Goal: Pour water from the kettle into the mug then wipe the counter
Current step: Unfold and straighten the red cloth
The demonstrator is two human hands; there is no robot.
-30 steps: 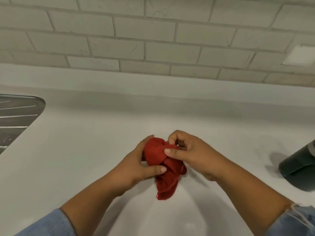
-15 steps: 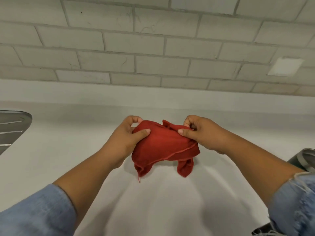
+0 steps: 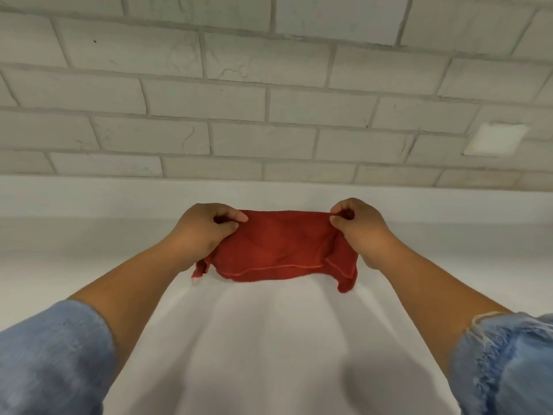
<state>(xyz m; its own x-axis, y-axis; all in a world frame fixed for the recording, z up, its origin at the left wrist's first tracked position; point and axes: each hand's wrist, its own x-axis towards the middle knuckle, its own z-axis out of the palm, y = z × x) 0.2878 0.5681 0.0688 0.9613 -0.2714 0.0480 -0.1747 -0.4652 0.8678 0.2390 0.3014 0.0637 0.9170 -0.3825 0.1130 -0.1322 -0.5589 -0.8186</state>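
Both hands hold a red cloth stretched out between them, above the white tabletop. The left hand pinches the cloth's upper left corner between thumb and bent fingers; the right hand pinches the upper right corner the same way. The cloth hangs in a loose fold, its lower hem sagging toward the tabletop, with a small tail drooping at each bottom corner. Whether the hem touches the surface cannot be told from this angle. Blue sleeves are pushed up both forearms. Behind the hands runs a low white ledge, and above it a wall of pale bricks with a small white plate set in it at the right.

Neither kettle nor mug is in view, so the pouring cannot be checked here; the step in hand looks like the wiping part, at the stage of opening the cloth. The next move probably calls for lowering the cloth flat onto the tabletop, pressing a palm on it and sweeping across the surface, keeping the loose corners from bunching underneath
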